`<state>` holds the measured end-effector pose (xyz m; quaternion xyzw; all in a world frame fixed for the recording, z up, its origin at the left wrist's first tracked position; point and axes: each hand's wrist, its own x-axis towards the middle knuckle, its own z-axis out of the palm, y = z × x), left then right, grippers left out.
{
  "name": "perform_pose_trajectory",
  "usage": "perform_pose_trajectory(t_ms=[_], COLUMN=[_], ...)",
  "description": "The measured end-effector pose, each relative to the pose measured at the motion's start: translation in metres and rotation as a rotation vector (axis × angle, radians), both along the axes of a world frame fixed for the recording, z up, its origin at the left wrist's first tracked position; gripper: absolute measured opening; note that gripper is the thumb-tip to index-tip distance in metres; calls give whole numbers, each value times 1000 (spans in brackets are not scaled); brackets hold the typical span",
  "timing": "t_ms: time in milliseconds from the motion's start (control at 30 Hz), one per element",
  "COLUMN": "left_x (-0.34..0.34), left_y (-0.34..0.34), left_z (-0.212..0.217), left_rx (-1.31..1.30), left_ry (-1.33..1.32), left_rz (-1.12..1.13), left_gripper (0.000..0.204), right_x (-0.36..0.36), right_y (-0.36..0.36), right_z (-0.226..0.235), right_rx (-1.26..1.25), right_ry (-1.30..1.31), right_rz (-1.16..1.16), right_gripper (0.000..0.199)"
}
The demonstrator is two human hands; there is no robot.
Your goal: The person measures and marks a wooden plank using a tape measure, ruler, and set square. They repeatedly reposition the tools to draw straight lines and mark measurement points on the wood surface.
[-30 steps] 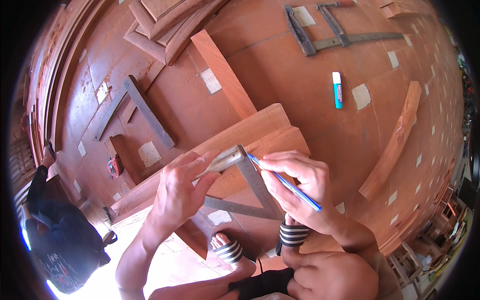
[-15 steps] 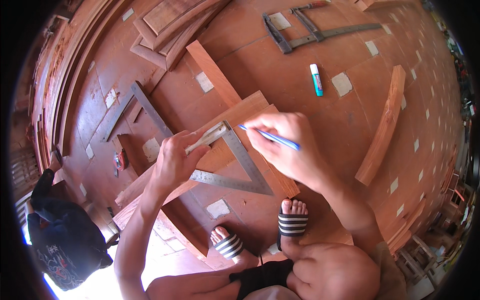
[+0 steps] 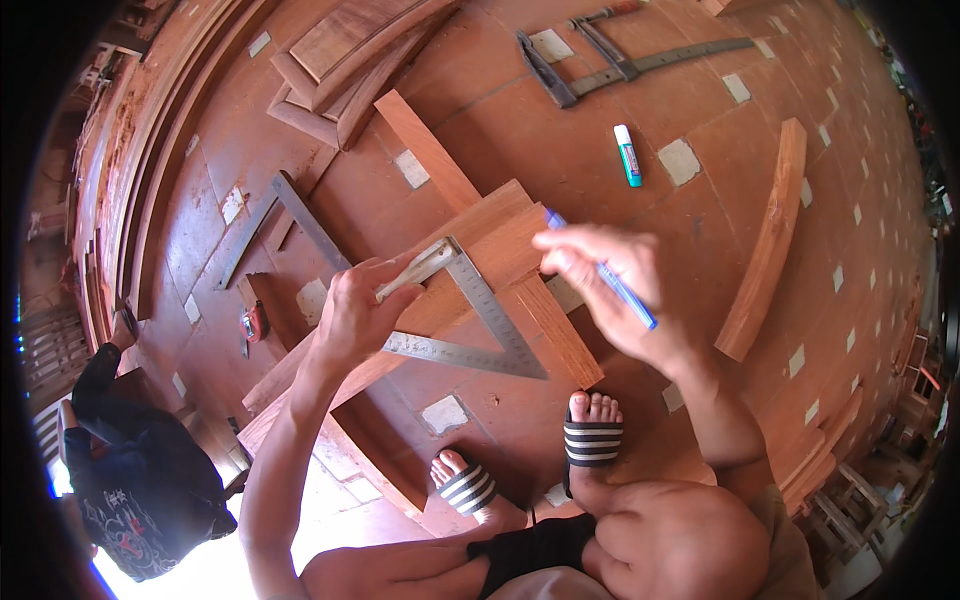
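My left hand (image 3: 352,312) is closed around the pale handle of a metal triangular set square (image 3: 487,305). The handle lies along a wooden board (image 3: 505,232), and the ruled blades reach across it toward my feet. Blurred a little by motion, my right hand (image 3: 625,290) pinches a blue pen (image 3: 628,297) to the right of the square, apart from the board. Under the boards run crosswise wooden pieces; one piece (image 3: 428,148) sticks out on the far side and another (image 3: 560,335) on the near side.
A second metal square (image 3: 305,222) and a red tape measure (image 3: 254,322) lie at left. Beyond are panelled wood (image 3: 345,50), a bar clamp (image 3: 625,72) and a glue stick (image 3: 627,157). A curved wooden piece (image 3: 765,245) lies at right. Another person (image 3: 140,470) in dark clothes is at lower left.
My right hand has drawn back to the right with the pen, away from the square. The left hand keeps its hold on the square. The whole view has shifted slightly.
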<state>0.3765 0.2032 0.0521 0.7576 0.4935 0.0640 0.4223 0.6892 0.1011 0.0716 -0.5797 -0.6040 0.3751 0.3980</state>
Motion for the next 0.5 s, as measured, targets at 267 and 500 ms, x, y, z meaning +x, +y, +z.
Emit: perform_pose_trajectory(t_ms=[267, 500], left_x=[-22, -31], left_y=[11, 18], left_z=[24, 36], left_rx=[-64, -131], left_ry=[-63, -37], left_rz=[-71, -123], left_gripper=[43, 40], right_x=[40, 30], right_y=[47, 6], right_z=[-66, -55], right_rx=[10, -422], right_ry=[9, 351], right_rz=[307, -19], right_gripper=[51, 63])
